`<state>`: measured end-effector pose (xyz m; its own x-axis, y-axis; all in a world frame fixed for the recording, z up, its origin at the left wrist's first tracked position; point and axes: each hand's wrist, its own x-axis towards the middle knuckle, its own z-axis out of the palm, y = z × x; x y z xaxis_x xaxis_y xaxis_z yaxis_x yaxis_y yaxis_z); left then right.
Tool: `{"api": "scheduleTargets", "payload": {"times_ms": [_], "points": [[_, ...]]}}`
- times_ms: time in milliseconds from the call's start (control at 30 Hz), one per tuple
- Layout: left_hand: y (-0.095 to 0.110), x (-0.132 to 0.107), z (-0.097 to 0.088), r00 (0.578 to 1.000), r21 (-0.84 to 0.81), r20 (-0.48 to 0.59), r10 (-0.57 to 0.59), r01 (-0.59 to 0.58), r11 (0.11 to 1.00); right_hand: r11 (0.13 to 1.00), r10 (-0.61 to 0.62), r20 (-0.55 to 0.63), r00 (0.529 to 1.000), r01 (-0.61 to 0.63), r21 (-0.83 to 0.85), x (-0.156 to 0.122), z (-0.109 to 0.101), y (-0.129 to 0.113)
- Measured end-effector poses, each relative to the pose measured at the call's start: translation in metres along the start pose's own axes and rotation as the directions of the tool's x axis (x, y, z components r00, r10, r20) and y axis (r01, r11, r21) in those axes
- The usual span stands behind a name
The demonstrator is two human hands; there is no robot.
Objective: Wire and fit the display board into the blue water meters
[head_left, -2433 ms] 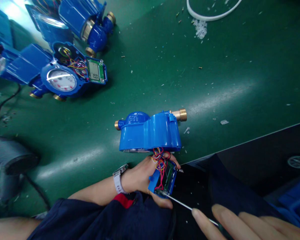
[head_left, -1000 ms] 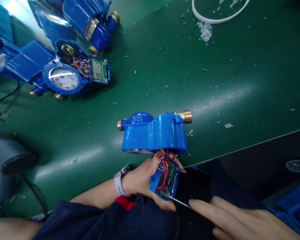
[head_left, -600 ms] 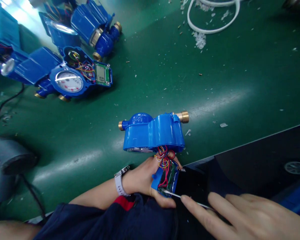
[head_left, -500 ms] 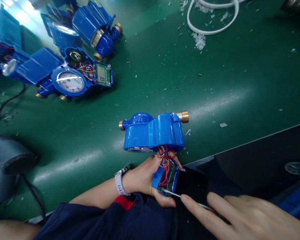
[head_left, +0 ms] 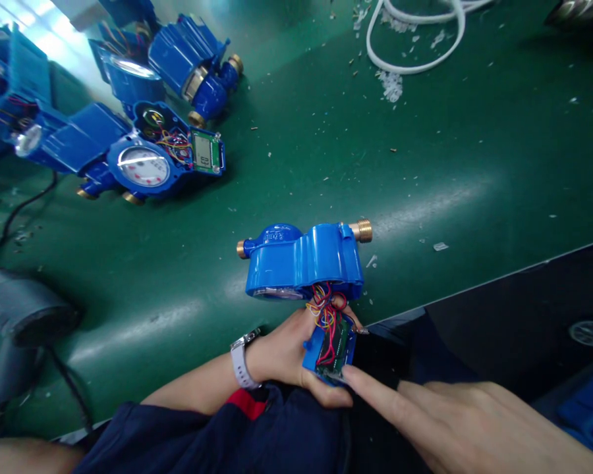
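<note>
- Head view: left hand (head_left: 279,355) was closed round the board (head_left: 332,343), thumb under its near edge and the other fingers behind it. The grip looked firm.
- Right hand (head_left: 479,428) was flat and loosely spread with the index stretched out. Its fingertip (head_left: 354,380) touched the board's near right corner, just beside the left thumb. Nothing showed gripped, but the underside of the hand was hidden.
- Risk, as a judgement: the board hung off the table edge on thin wires (head_left: 326,309). A hard push from the right fingertip could tip it out of the left fingers, and the wires would take the load.
- Risk: pulling the board toward the body could strain or snap a wire joint, or drag the meter (head_left: 304,260) off the edge.
- Risk: a bare fingertip on the circuit side could bend a part. The contact spot was too small to read.
- Board sat between the left fingers and the right fingertip, touching both.
- Wires ran from the board's far end, just past the left fingers, into the meter.
- Meter lay on the mat (head_left: 425,164) just beyond the left fingers; I could not tell whether they touched. It was apart from the right fingertip.
- A screw-like bit (head_left: 362,331) stuck out just beyond the right fingertip.
- Open meters (head_left: 143,164) lay well apart, far left of the fingers, and a hose (head_left: 415,39) lay far beyond them.
</note>
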<state>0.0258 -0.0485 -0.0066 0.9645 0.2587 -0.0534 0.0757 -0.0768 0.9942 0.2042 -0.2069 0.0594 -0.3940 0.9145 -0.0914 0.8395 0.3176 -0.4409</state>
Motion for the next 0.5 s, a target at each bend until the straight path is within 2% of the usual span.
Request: {"api": "scheduleTargets", "payload": {"times_ms": [100,167,300,500], "points": [[-0.006,-0.005,0.003,1.0,-0.121,-0.03,0.006,-0.009,0.993,0.993,-0.116,0.007,0.993,0.116,0.013,0.018,-0.016,0.001],[-0.012,-0.009,0.005,0.999,-0.194,-0.049,-0.007,-0.002,0.981,0.993,-0.119,0.01,0.993,0.119,0.004,0.024,-0.019,-0.001],[-0.022,-0.016,0.009,0.996,-0.252,-0.059,-0.063,0.046,0.967,0.996,-0.08,0.009,0.997,0.079,0.027,0.022,-0.008,-0.007],[-0.024,-0.018,0.01,0.99,-0.326,-0.088,-0.113,0.079,0.942,0.966,0.013,-0.013,1.0,-0.009,0.259,0.017,0.008,-0.011]]}}
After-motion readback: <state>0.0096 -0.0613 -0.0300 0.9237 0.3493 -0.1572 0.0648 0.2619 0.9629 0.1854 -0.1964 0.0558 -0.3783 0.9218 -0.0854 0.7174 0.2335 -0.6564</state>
